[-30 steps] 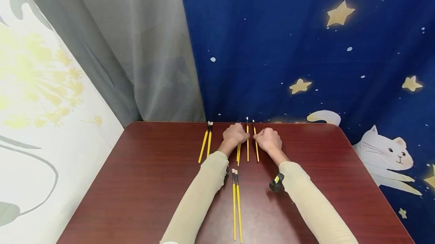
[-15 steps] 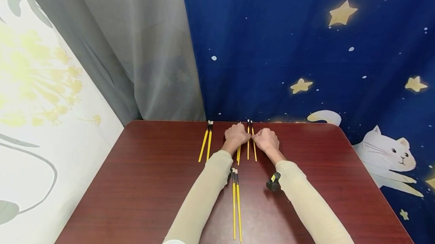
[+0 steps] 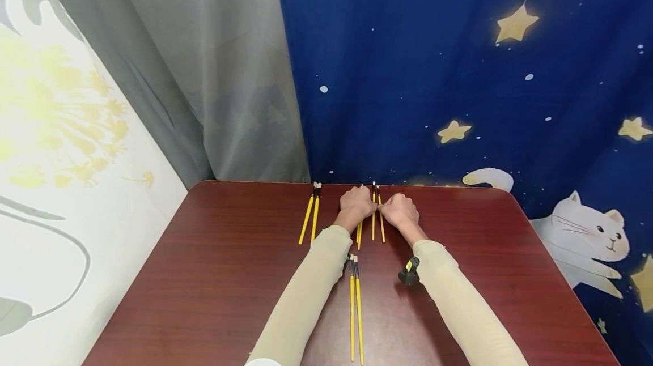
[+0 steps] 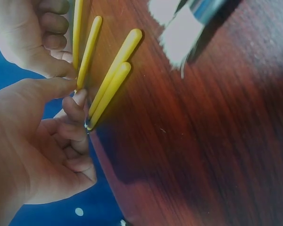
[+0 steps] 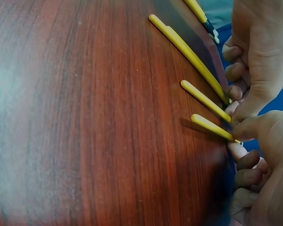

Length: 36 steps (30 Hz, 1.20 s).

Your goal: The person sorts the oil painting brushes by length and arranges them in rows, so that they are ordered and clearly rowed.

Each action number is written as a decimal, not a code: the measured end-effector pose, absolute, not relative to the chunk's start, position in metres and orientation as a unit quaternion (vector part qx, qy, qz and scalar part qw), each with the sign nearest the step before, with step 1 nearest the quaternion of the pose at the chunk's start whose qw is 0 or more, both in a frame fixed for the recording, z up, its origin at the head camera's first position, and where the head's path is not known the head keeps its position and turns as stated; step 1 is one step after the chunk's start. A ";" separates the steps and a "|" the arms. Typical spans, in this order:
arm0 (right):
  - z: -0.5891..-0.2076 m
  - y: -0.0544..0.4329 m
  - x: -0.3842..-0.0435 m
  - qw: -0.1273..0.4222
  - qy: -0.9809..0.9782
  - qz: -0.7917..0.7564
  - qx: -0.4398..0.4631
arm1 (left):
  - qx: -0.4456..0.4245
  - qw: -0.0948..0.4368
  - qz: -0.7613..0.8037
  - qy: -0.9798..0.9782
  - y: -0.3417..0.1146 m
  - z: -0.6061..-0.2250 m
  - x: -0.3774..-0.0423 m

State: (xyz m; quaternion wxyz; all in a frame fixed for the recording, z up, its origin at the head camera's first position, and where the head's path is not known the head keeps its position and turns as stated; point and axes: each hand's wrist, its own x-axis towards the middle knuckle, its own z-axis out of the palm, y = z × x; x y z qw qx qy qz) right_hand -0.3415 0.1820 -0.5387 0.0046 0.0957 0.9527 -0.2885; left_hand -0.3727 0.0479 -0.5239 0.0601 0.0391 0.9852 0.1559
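Near the far table edge, my left hand (image 3: 357, 201) pinches a thin yellow-handled paintbrush (image 3: 373, 227) between thumb and forefinger. Just to its right, my right hand (image 3: 401, 210) pinches a second paintbrush (image 3: 382, 229) the same way. The two brushes lie close side by side, bristles toward the far edge, and the thumbs almost meet. Beside my left hand are two more yellow brush handles (image 4: 115, 77); in the head view the hand covers part of them. The right wrist view shows the held handles (image 5: 205, 101) angled over the wood, their upper parts hidden by fingers.
Another pair of paintbrushes (image 3: 315, 218) lies farther left at the back edge. A longer pair (image 3: 359, 315) lies between my forearms, bristles pointing away from me. Behind the reddish-brown table (image 3: 219, 286) hang a grey curtain and a blue starry one (image 3: 388, 99).
My right hand has moved left with its paintbrush, narrowing the gap to the brush in my left hand. The left hand has shifted slightly right. In the last half second little differs.
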 end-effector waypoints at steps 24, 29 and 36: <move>-0.545 0.190 -0.344 0.005 0.946 -0.316 0.072 | 0.053 0.036 0.124 0.990 0.052 -0.522 -0.361; -0.555 0.194 -0.352 0.004 0.948 -0.308 0.075 | 0.052 0.033 0.127 0.990 0.052 -0.521 -0.358; -0.544 0.187 -0.336 -0.012 0.944 -0.320 0.077 | 0.044 0.034 0.139 0.989 0.051 -0.521 -0.359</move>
